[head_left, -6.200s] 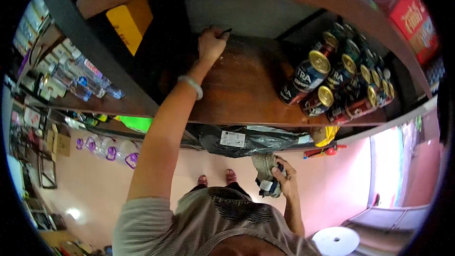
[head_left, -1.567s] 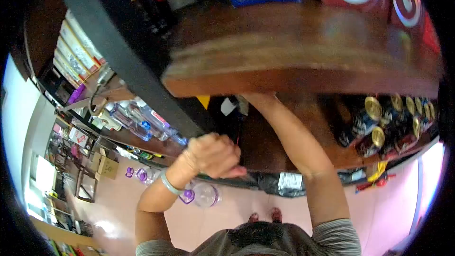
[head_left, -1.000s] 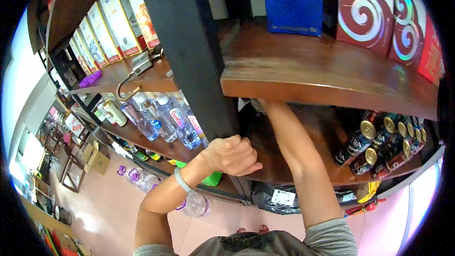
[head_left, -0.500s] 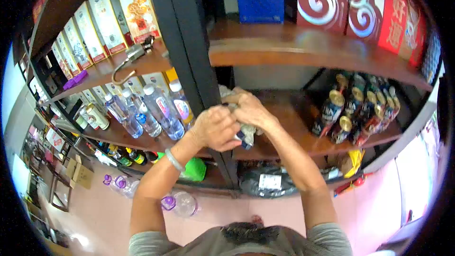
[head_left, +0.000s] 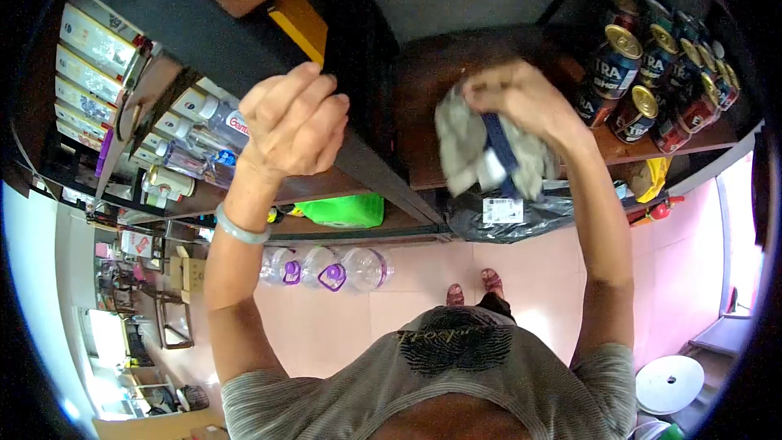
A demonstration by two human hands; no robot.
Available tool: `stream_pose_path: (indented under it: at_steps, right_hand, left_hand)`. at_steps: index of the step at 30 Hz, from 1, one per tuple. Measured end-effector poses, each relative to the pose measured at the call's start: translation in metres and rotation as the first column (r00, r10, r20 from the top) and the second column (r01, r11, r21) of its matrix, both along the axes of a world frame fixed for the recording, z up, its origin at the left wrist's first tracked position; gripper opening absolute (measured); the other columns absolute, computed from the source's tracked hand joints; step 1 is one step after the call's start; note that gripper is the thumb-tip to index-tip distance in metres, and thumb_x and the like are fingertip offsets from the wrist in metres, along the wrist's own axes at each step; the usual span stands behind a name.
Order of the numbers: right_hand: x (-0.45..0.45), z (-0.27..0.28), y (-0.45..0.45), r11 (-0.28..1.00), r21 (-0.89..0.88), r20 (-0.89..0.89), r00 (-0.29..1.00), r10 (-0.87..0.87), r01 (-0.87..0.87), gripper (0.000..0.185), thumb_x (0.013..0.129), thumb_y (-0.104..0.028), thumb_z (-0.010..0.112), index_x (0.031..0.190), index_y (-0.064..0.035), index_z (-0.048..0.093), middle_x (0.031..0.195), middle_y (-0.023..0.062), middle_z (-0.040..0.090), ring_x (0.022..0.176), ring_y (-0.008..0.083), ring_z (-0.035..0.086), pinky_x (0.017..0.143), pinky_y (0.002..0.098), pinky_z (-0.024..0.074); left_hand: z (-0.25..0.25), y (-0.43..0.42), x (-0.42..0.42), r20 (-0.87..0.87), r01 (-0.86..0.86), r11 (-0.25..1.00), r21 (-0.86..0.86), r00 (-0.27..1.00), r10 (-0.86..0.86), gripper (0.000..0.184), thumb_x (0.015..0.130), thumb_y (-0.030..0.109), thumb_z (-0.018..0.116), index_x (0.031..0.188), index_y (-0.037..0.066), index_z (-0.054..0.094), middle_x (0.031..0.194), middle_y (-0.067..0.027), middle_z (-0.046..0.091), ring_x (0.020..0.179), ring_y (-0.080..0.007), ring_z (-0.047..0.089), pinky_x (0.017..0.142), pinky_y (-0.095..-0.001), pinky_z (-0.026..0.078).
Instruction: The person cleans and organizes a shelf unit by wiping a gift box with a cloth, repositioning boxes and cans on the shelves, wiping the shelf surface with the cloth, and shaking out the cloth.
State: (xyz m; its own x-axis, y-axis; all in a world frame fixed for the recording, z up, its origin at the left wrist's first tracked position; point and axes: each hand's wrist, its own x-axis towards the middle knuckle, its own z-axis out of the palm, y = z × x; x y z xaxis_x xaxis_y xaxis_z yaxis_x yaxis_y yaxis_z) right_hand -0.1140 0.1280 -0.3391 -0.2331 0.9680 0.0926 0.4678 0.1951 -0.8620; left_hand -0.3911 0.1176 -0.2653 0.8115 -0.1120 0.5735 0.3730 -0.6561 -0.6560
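Observation:
My right hand (head_left: 525, 98) grips a crumpled grey cloth (head_left: 464, 147) by its upper edge. A dark blue band (head_left: 498, 151) and a white patch show on the cloth, which hangs in front of the shelf. My left hand (head_left: 293, 122) is raised on the left, before the dark shelf upright, its fingers curled into a fist. Whatever may be inside that fist is hidden. A pale bangle (head_left: 242, 226) circles the left wrist. To the right of my right hand stand stacked dark drink cans (head_left: 615, 65) with gold tops.
Behind my left hand are water bottles (head_left: 220, 118) and white boxes (head_left: 94, 41). Lower down lie a green container (head_left: 346, 210) and a black plastic bag (head_left: 542, 224). Clear jugs with purple handles (head_left: 366, 267) stand on the floor. A yellow edge (head_left: 300, 24) shows above my left hand.
My hands have moved apart, the left one to the left and up, the right one to the right with the cloth hanging from it. The view has tilted down, showing more floor.

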Motion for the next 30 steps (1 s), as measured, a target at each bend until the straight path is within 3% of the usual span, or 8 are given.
stream_pose_path:
  at_steps: [3,7,10,16,19,25,28,30]
  right_hand:
    - [-0.021,0.005,0.042,0.954,0.258,0.206,0.957,-0.206,0.149,0.033,0.076,-0.035,0.055,0.095,-0.0111,0.067,0.092,0.0217,0.063,0.092,0.0374,0.059,0.081,0.0432,0.0464]
    - [-0.060,0.002,0.094,0.910,0.411,0.336,0.920,-0.202,0.050,0.037,0.084,-0.037,0.049,0.111,-0.0141,0.061,0.107,0.0170,0.060,0.104,0.0332,0.055,0.091,0.0407,0.0419]
    - [-0.094,-0.032,0.146,0.991,0.101,0.552,0.833,0.019,-0.090,0.048,0.086,-0.046,0.044,0.124,-0.0174,0.052,0.129,0.0122,0.047,0.121,0.0322,0.041,0.102,0.0459,0.0306]
    - [-0.134,-0.109,0.196,0.977,0.158,0.755,0.655,-0.027,-0.142,0.064,0.084,-0.059,0.038,0.134,-0.0192,0.038,0.143,0.0108,0.027,0.132,0.0342,0.020,0.107,0.0553,0.0091]
    - [-0.129,-0.119,0.181,0.936,0.333,0.553,0.828,-0.091,-0.119,0.067,0.079,-0.058,0.049,0.132,-0.0181,0.041,0.140,0.0151,0.031,0.130,0.0365,0.026,0.105,0.0577,0.0112]
    - [-0.111,-0.069,0.130,0.955,0.073,0.663,0.729,0.168,-0.287,0.050,0.078,-0.041,0.054,0.119,-0.0128,0.054,0.129,0.0166,0.046,0.121,0.0367,0.040,0.100,0.0549,0.0288]
    - [-0.092,-0.077,0.103,0.954,0.076,0.559,0.805,0.199,-0.289,0.038,0.076,-0.032,0.055,0.106,-0.0106,0.062,0.120,0.0158,0.053,0.114,0.0369,0.046,0.096,0.0517,0.0350]
    - [-0.070,-0.072,0.062,0.929,0.258,0.592,0.803,0.066,-0.267,0.033,0.072,-0.027,0.057,0.101,-0.0131,0.065,0.116,0.0166,0.055,0.111,0.0351,0.048,0.091,0.0491,0.0405]
  left_hand:
    - [-0.003,0.004,0.001,0.024,-0.062,0.996,0.061,0.998,0.061,0.015,0.066,0.011,0.059,0.081,0.010,0.059,0.084,-0.0052,0.062,0.091,-0.0222,0.056,0.068,-0.0297,0.044]
    - [-0.005,-0.004,0.002,0.050,-0.127,0.992,0.023,0.991,0.126,0.016,0.067,0.011,0.059,0.083,0.013,0.059,0.084,-0.0036,0.063,0.090,-0.0209,0.057,0.072,-0.0292,0.041]
    - [-0.007,-0.005,-0.001,0.042,-0.167,0.986,0.008,0.985,0.166,0.014,0.070,0.014,0.059,0.083,0.016,0.057,0.085,-0.0011,0.063,0.091,-0.0187,0.056,0.077,-0.0291,0.037]
    - [-0.009,-0.002,-0.001,0.059,-0.164,0.986,0.036,0.985,0.162,0.014,0.071,0.013,0.058,0.083,0.018,0.054,0.087,0.0019,0.063,0.094,-0.0160,0.053,0.079,-0.0287,0.034]
    - [-0.011,0.001,0.000,0.072,-0.168,0.984,0.059,0.984,0.164,0.015,0.070,0.012,0.058,0.085,0.017,0.056,0.087,0.0010,0.063,0.093,-0.0175,0.054,0.078,-0.0295,0.036]
    - [-0.008,-0.001,0.001,0.053,-0.167,0.985,0.052,0.985,0.164,0.018,0.068,0.012,0.059,0.086,0.014,0.058,0.087,-0.0002,0.062,0.093,-0.0187,0.055,0.080,-0.0320,0.038]
    - [-0.008,-0.001,0.003,0.060,-0.158,0.984,0.082,0.986,0.154,0.019,0.068,0.011,0.059,0.087,0.013,0.057,0.086,-0.0006,0.062,0.092,-0.0188,0.055,0.080,-0.0321,0.039]
    - [-0.007,0.000,0.005,0.072,-0.126,0.989,0.080,0.990,0.120,0.018,0.066,0.010,0.060,0.084,0.012,0.058,0.085,-0.0015,0.061,0.092,-0.0193,0.056,0.079,-0.0321,0.040]
